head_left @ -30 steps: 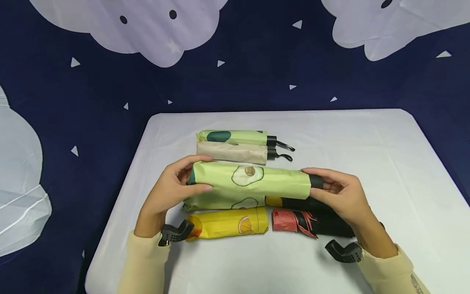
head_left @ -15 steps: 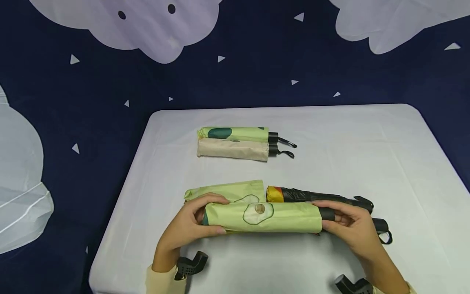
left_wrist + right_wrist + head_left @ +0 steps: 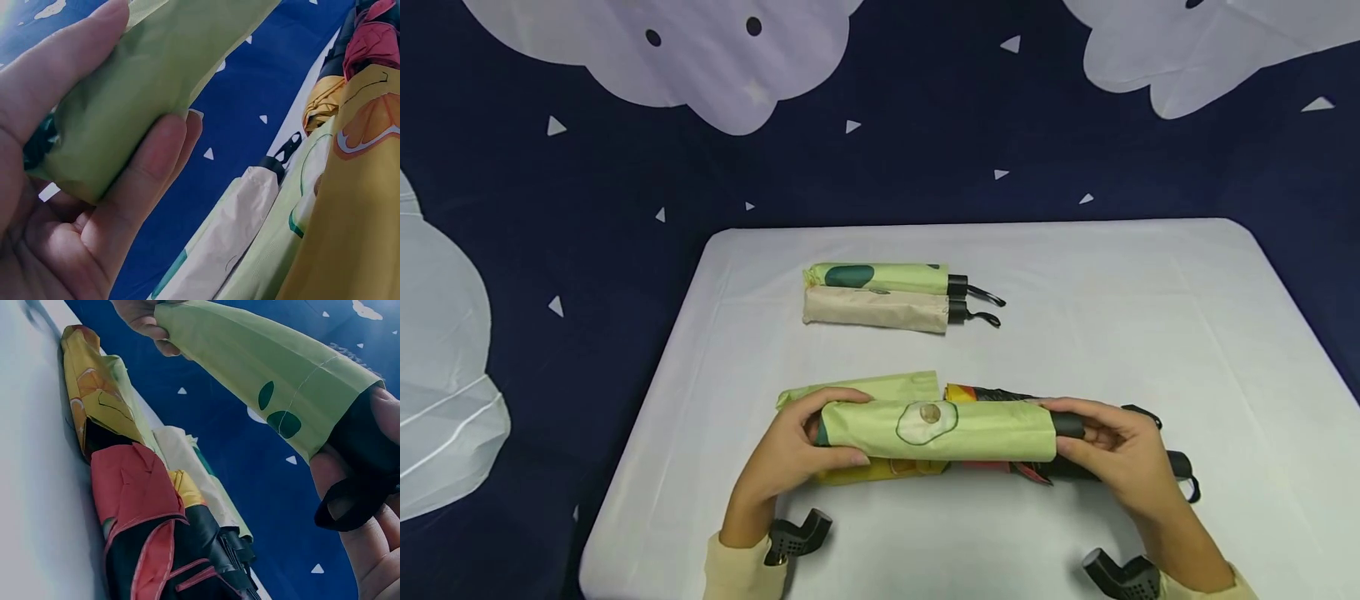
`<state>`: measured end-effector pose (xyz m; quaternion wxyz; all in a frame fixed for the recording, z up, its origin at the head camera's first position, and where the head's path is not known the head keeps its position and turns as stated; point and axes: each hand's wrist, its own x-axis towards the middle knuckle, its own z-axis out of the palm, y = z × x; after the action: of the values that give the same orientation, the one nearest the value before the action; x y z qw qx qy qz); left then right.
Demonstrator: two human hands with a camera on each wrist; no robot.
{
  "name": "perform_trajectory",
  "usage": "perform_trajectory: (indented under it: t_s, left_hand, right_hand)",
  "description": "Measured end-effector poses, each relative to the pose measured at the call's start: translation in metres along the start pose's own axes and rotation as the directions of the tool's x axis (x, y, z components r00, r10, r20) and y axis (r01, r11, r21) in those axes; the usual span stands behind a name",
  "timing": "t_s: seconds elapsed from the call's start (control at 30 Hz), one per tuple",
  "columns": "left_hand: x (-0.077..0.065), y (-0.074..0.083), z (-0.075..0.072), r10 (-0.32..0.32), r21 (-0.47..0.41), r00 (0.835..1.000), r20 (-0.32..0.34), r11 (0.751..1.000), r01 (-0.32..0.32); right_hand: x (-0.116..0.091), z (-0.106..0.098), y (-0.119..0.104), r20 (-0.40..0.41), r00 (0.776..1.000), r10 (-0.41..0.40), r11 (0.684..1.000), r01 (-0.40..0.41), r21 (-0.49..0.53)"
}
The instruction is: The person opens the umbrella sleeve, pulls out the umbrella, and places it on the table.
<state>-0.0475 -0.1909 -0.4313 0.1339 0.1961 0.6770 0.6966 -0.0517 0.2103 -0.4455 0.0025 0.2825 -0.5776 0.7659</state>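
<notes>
We have the avocado-print umbrella (image 3: 992,432) lifted above the worktop (image 3: 1000,542), its length running from nine to three o'clock; our left hand (image 3: 790,446) wraps the nine o'clock end, thumb below and fingers above, parted just as wide as the cloth, while our right hand (image 3: 1126,450) pinches the black handle (image 3: 1070,425) at three o'clock, with the wrist loop (image 3: 359,494) lying against its fingers. To handle it well, we want both ends level, the handle pinched firmly and the cloth held only lightly, since a hard squeeze would likely crease it; we should also mind that loop, which could snag on a finger. Below us, the yellow sleeve (image 3: 880,473) lies toward seven o'clock and the red-and-black umbrella (image 3: 150,531) toward five; the green sleeve (image 3: 898,386) shows at ten and the yellow-tipped umbrella (image 3: 981,392) at two, so a little height helps us avoid nudging them; the beige umbrella (image 3: 876,308) and leaf-green umbrella (image 3: 898,276) lie side by side at eleven, well apart from our hands.
</notes>
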Motion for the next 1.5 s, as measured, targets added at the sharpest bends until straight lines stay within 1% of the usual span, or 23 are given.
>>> perform_trajectory:
  t_s: [0.07,0.2,0.33,0.43,0.57,0.73,0.83,0.93,1.03,1.17,1.27,1.33,1.43,1.5]
  left_hand:
    - [0.002,0.0,-0.001,0.006,0.001,1.0,-0.003,1.0,-0.006]
    - [0.006,0.002,-0.005,0.023,0.008,1.0,-0.018,1.0,-0.023]
    - [0.006,0.003,-0.012,0.029,0.011,0.998,-0.053,1.0,-0.029]
    - [0.004,0.005,-0.017,0.027,0.026,0.997,-0.075,0.999,-0.026]
    - [0.0,0.008,-0.024,0.034,0.036,0.996,-0.087,0.999,-0.031]
    - [-0.006,0.007,-0.034,0.064,0.014,0.994,-0.084,0.998,-0.063]
    - [-0.009,0.003,-0.041,0.097,0.0,0.992,-0.084,0.995,-0.097]
    - [-0.013,0.001,-0.048,0.114,-0.011,0.989,-0.098,0.993,-0.115]
    - [-0.016,0.0,-0.054,0.113,-0.013,0.986,-0.121,0.993,-0.115]
    - [-0.018,0.0,-0.06,0.127,-0.005,0.982,-0.136,0.992,-0.129]
    - [-0.018,-0.001,-0.065,0.168,0.011,0.978,-0.128,0.986,-0.168]
    - [-0.018,-0.002,-0.068,0.18,0.015,0.975,-0.129,0.984,-0.18]
    - [-0.018,-0.002,-0.074,0.186,0.025,0.972,-0.144,0.982,-0.185]
    - [-0.018,-0.001,-0.077,0.171,0.016,0.972,-0.164,0.985,-0.171]
  right_hand:
    - [0.002,0.0,0.0,0.001,1.0,-0.011,1.0,0.011,0.004]
    - [0.006,-0.002,-0.001,-0.002,1.0,-0.008,1.0,0.008,0.01]
    - [0.01,-0.007,-0.005,-0.02,1.0,-0.01,1.0,0.011,0.027]
    - [0.011,-0.011,-0.006,-0.03,0.999,-0.027,0.998,0.028,0.048]
    - [0.01,-0.017,-0.008,-0.029,0.998,-0.049,0.996,0.051,0.073]
    - [0.009,-0.023,-0.01,-0.026,0.997,-0.073,0.99,0.075,0.122]
    - [0.011,-0.028,-0.012,-0.022,0.996,-0.088,0.985,0.091,0.15]
    - [0.012,-0.033,-0.014,-0.021,0.995,-0.098,0.981,0.101,0.166]
    - [0.014,-0.038,-0.016,-0.023,0.995,-0.099,0.979,0.102,0.176]
    - [0.014,-0.044,-0.018,-0.018,0.994,-0.105,0.977,0.106,0.187]
    - [0.013,-0.049,-0.018,-0.01,0.992,-0.122,0.971,0.122,0.207]
    - [0.013,-0.052,-0.019,-0.011,0.991,-0.131,0.967,0.13,0.217]
    - [0.012,-0.057,-0.021,-0.024,0.99,-0.138,0.964,0.139,0.227]
    - [0.012,-0.06,-0.022,-0.038,0.99,-0.136,0.963,0.141,0.23]
